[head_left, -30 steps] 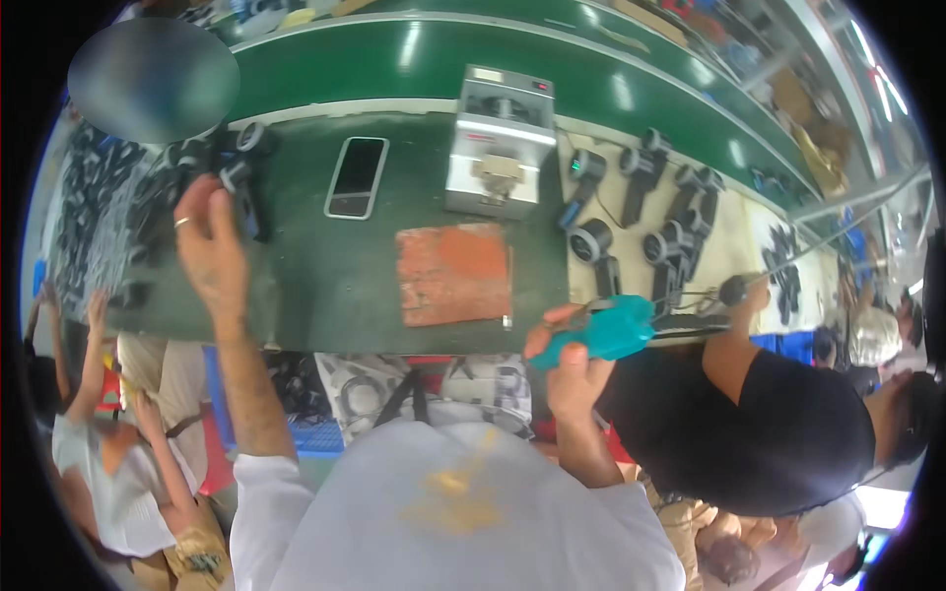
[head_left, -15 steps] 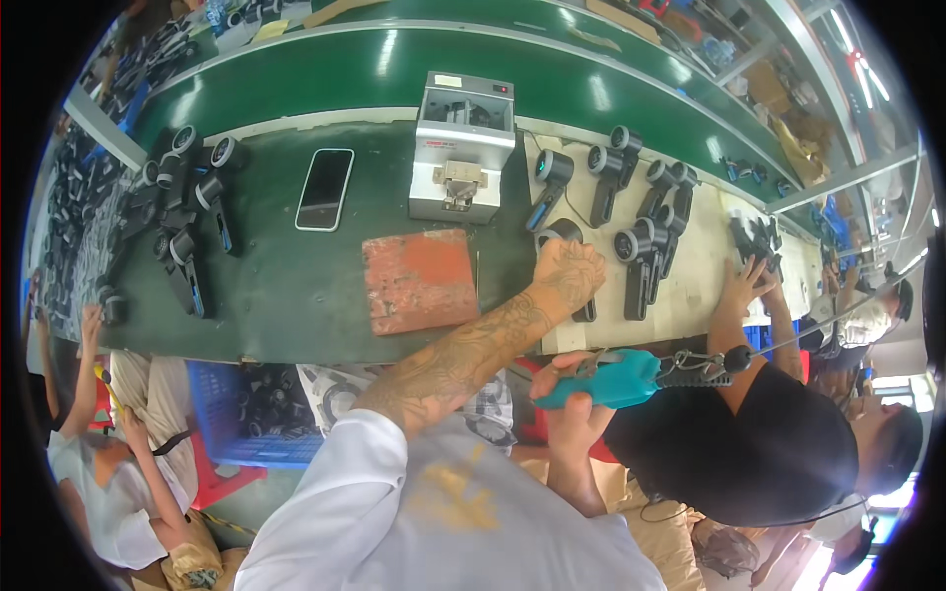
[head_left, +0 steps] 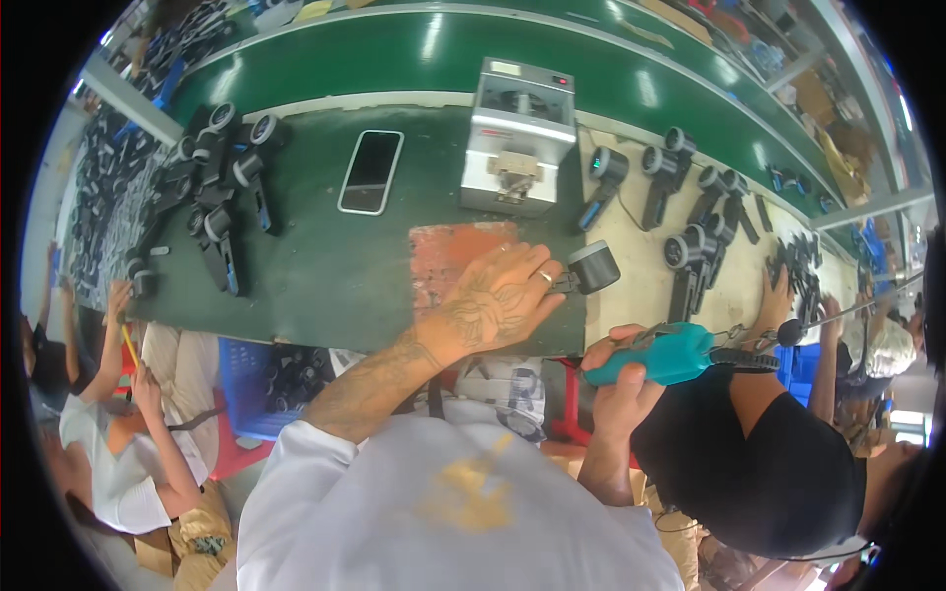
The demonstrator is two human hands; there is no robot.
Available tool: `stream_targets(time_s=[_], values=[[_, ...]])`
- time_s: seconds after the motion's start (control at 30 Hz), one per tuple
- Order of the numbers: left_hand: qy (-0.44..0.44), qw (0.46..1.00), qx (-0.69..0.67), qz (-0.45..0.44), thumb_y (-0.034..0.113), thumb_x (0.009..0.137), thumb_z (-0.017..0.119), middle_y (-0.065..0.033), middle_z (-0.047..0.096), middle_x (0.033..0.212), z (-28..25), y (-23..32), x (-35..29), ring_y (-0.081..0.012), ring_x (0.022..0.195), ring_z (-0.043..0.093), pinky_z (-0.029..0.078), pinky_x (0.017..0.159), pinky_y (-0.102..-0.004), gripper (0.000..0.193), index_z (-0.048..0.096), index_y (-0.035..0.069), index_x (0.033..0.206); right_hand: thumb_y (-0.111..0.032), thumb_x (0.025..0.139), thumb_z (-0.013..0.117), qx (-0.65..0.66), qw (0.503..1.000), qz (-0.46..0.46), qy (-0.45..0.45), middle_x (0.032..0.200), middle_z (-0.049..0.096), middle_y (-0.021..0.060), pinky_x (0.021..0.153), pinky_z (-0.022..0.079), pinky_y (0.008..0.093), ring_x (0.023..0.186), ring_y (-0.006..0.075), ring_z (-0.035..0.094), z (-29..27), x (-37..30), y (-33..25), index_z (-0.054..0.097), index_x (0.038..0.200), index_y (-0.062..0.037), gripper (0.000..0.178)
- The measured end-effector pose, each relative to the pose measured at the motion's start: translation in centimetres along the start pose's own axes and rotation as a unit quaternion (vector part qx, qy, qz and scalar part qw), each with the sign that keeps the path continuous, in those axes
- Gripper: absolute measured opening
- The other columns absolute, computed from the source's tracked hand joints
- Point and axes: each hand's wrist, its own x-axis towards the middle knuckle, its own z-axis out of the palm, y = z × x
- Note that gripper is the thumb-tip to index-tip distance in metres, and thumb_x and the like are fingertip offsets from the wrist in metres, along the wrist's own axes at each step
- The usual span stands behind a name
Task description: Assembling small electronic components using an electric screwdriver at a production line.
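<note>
Left hand (head_left: 501,298) clamped on black handheld device (head_left: 594,267), right hand (head_left: 625,389) round teal power tool (head_left: 673,355); I'd brace device on red pad (head_left: 439,258).

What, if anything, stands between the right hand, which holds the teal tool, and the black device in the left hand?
Nothing visible does. Between the right hand, with its teal tool, and the black device in the left hand, only pale work surface shows.

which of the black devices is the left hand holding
The device sticking out from the left hand, between the silver machine and the teal tool; the others all lie clear of that hand.
</note>
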Motion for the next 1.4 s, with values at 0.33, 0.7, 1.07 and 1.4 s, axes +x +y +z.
stream_targets(time_s=[0.33,0.7,1.07,1.4], values=[[0.028,0.999,0.020,0.004,0.027,0.090,0.071,-0.0092,0.063,0.102,-1.8,-4.2,-3.9,-0.0286,0.099,0.062,0.048,0.092,-0.0437,0.030,0.065,0.006,0.110,-0.063,0.094,0.062,0.137,0.985,0.024,-0.100,0.078,0.056,0.0109,0.062,0.047,0.0339,0.067,0.0203,0.057,6.5,4.6,0.8,0.052,0.116,0.0075,0.074],[0.037,0.999,0.012,0.000,0.034,0.089,0.073,-0.0080,0.066,0.107,-2.5,-5.0,-4.1,-0.0258,0.103,0.062,0.048,0.094,-0.0403,0.033,0.067,0.009,0.110,-0.072,0.086,0.066,0.122,0.987,-0.028,-0.097,0.071,0.056,0.0073,0.060,0.047,0.0335,0.063,0.0175,0.055,11.7,8.0,2.1,0.052,0.110,0.0036,0.081],[0.031,0.999,-0.018,-0.002,0.037,0.086,0.076,-0.0099,0.063,0.096,-2.5,-5.2,-3.9,-0.0280,0.096,0.062,0.050,0.087,-0.0427,0.034,0.063,0.008,0.100,-0.072,0.086,0.065,0.121,0.990,-0.030,-0.073,0.071,0.056,0.0080,0.061,0.048,0.0341,0.063,0.0185,0.056,11.3,8.2,2.7,0.051,0.110,0.0030,0.080],[0.038,0.998,-0.051,-0.003,0.031,0.085,0.078,-0.0053,0.063,0.096,-1.9,-5.5,-4.0,-0.0270,0.096,0.062,0.049,0.087,-0.0419,0.028,0.060,0.011,0.095,-0.070,0.085,0.068,0.119,0.989,-0.031,-0.079,0.070,0.057,0.0071,0.058,0.048,0.0331,0.060,0.0180,0.056,11.7,8.3,2.5,0.054,0.108,0.0030,0.078]])
